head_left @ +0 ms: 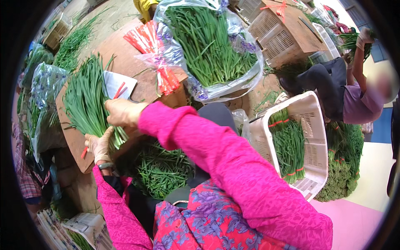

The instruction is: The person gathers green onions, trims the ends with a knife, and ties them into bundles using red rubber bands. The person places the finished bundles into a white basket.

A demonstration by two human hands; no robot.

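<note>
A loose bundle of garlic chives (86, 93) lies across a brown board (115, 53), its pale stem ends towards me. My left hand (101, 145), in a thin glove, grips the bundle near the stem ends, thumb over the stems. Curled against the right side of the same bundle is my gloved right hand (125, 112); its fingertips are partly hidden. A red tie strip (119, 90) shows just beyond my right hand, and a red strip end (84, 152) sticks out by the left. Beside the chives lies a flat, pale blade (117, 82); its handle is hidden.
A bunch of red-and-white tie strips (162, 75) lies at the board's right edge. Beyond it stands a plastic-lined container of chives (212, 47). At right, a white crate (315, 150) holds tied bundles. Loose leaves (165, 168) lie below the board. A co-worker (359, 97) sits at right.
</note>
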